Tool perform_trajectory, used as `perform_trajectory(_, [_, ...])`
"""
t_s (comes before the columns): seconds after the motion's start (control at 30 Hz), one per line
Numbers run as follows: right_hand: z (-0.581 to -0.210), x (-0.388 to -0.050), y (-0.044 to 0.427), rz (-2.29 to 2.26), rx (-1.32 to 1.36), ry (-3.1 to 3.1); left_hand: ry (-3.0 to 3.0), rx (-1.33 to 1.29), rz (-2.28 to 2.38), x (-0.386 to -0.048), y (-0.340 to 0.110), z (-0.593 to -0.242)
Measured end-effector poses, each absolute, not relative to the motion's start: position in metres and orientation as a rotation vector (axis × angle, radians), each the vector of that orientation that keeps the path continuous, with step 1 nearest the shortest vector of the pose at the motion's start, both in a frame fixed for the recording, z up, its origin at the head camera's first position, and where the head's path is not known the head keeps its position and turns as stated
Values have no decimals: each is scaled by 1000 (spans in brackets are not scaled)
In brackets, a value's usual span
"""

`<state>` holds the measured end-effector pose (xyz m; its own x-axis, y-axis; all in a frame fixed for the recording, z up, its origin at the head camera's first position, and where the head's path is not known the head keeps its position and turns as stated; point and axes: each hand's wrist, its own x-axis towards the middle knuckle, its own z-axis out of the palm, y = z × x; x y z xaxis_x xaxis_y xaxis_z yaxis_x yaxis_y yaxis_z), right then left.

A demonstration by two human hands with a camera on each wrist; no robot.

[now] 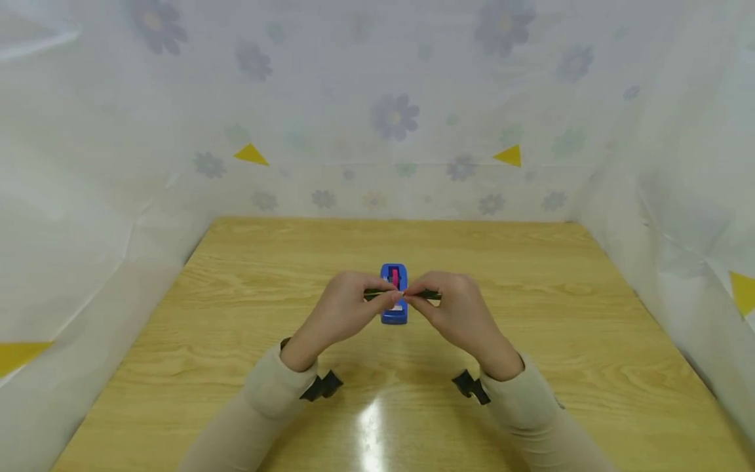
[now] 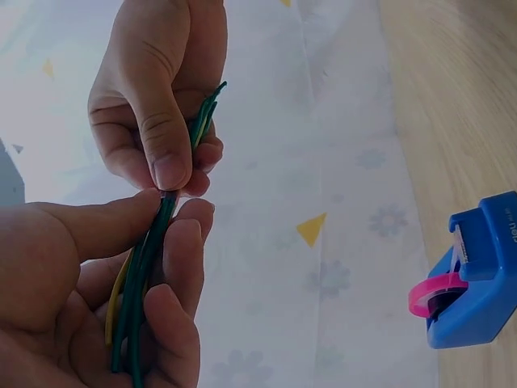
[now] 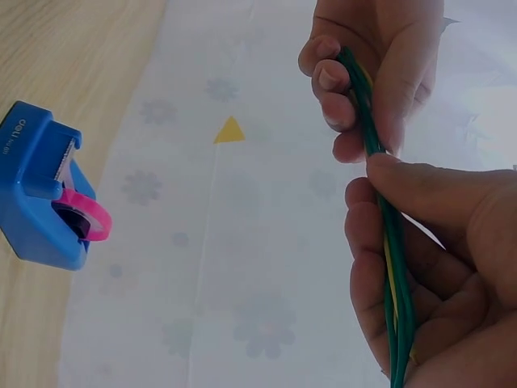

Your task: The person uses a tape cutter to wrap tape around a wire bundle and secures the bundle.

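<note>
Both hands meet over the middle of the table, pinching one thin bundle of green and yellow wires (image 2: 139, 283). My left hand (image 1: 345, 308) grips one half between thumb and fingers. The other half is pinched by my right hand (image 1: 463, 314), its thumb tip close to the left thumb. Loose wire ends stick out past the right fingers in the left wrist view. Whether anything is wrapped round the bundle's middle is hidden by the thumbs. Behind and below the hands stands a blue tape dispenser (image 3: 36, 202) with a pink tape roll (image 3: 98, 222), touched by neither hand.
The wooden table (image 1: 236, 262) is enclosed at the back and sides by a pale flowered sheet (image 1: 330, 131). Yellow triangles (image 1: 251, 155) mark the sheet. Dark wrist mounts (image 1: 321, 387) stick out inward from the sleeves.
</note>
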<state>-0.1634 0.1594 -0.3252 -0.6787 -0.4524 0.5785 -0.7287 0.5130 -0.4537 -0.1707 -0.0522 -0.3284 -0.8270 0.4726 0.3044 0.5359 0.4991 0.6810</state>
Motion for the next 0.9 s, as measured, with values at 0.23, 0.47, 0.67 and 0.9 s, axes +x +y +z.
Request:
perform_trajectory(0.23, [-318,-159,161,884,1006,-2297,-2608,-887,-1206,-164,-51,-320])
perform_trajectory(0.47, [-316,-158,160,824,1041,-2220,-2635,-861,-1128,-162,-49,-312])
perform_trajectory(0.67, [-315,-159,160,831,1053,-2201,-2675,-840,-1139,-162,-50,-310])
perform_trajectory(0.9, [-317,-158,161,861,1047,-2193,-2689,-856,-1133,-161,-51,-308])
